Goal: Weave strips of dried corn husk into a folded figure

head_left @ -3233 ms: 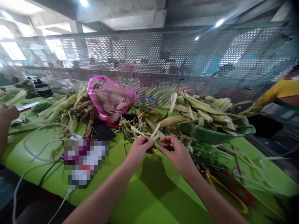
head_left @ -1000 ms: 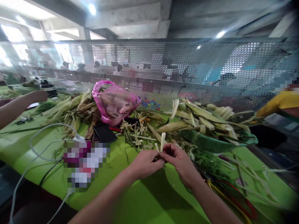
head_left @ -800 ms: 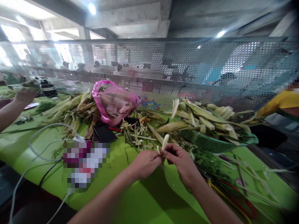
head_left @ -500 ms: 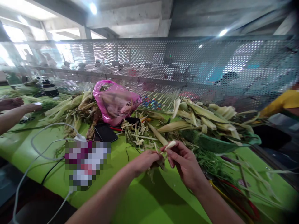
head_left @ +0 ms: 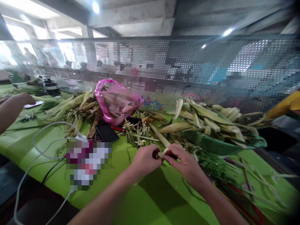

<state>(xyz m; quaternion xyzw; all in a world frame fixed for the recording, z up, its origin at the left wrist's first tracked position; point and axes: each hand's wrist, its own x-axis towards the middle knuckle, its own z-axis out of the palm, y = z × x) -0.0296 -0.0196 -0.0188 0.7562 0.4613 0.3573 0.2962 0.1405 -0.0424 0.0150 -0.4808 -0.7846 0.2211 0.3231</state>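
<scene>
Moved: the short cream-coloured husk strip point(head_left: 161, 154), upright half a second ago, now lies low between the hands. Left hand point(head_left: 145, 160) and right hand point(head_left: 186, 163) are curled closed, each pinching one end, probably to steady it. Position: just in front of the crumpled pink plastic bag point(head_left: 117, 101), above the lime-green table point(head_left: 152, 200).

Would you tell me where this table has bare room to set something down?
Bare table lies nearer than the left hand and right hand, between white cable and red cords; another strip far left, beyond the cable. Crowded at the back: husk pile, pink bag, phone, green basket.
</scene>
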